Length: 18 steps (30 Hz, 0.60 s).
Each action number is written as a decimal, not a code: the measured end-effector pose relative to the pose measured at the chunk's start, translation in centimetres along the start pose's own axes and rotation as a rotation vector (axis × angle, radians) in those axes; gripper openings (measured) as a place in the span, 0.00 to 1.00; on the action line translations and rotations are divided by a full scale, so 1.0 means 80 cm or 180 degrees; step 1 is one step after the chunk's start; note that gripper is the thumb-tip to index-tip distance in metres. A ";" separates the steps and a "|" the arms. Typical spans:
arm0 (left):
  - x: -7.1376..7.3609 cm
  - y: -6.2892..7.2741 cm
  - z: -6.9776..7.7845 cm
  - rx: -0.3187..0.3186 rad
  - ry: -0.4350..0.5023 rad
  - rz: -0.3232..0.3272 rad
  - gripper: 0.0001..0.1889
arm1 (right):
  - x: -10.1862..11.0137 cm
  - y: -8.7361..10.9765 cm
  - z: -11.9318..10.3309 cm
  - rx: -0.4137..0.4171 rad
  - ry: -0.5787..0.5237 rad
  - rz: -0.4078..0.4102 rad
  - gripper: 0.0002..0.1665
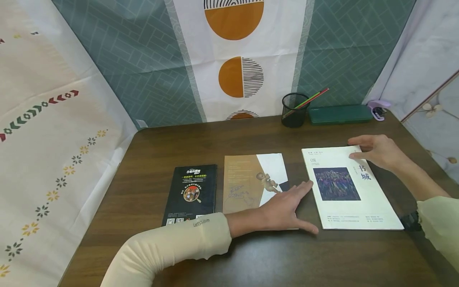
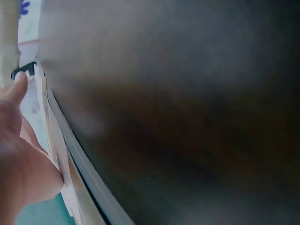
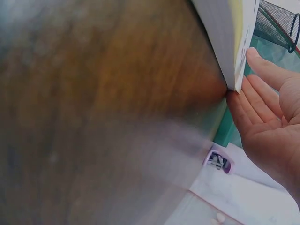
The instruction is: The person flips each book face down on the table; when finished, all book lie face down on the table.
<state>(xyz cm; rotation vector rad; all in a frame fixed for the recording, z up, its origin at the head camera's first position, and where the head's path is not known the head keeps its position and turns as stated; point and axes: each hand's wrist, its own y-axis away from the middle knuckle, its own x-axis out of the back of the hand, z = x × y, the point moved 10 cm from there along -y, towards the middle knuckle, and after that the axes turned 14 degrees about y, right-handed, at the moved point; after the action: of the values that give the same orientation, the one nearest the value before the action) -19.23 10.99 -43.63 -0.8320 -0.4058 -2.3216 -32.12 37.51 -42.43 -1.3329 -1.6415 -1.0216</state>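
Note:
In the head view a white book [image 1: 338, 215] with a dark square picture on its cover lies on the table. My left hand [image 1: 285, 207] spreads its thumb and straight fingers beside that book's left edge, fingertips right at it. That forearm crosses over a tan and white book [image 1: 238, 179] and the lower end of a black book [image 1: 193, 179], partly hiding both. At the white book's upper right corner is my right hand [image 1: 381, 151], thumb over the cover and fingers past the top edge. In the right wrist view its straight fingers [image 3: 255, 105] lie along the corner.
At the back right stand a black mesh pen cup [image 1: 294, 113] with pencils, a green case [image 1: 340, 114] and a light purple object [image 1: 378, 108]. The brown table [image 1: 154, 151] meets patterned cloth behind and on both sides.

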 end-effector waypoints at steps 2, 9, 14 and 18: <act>-0.005 -0.001 0.002 0.0006 -0.0193 -0.0040 0.63 | 0.000 0.000 0.001 -0.0022 -0.0002 -0.0024 0.37; -0.018 -0.003 0.008 0.0028 -0.0773 -0.0101 0.65 | 0.001 0.001 0.001 -0.0077 0.0034 -0.0013 0.35; -0.025 -0.005 0.016 -0.0043 -0.1124 -0.0075 0.66 | 0.001 0.001 0.000 -0.0087 0.0064 0.0040 0.34; -0.030 -0.007 0.021 -0.0021 -0.1228 -0.0010 0.66 | 0.001 0.001 0.002 -0.0108 0.0071 0.0083 0.34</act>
<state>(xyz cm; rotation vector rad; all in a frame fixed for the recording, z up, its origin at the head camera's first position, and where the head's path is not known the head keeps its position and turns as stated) -17.39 13.29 -43.97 -1.2878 -0.5616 -2.1620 -32.07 37.66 -42.41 -1.3570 -1.5928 -1.0495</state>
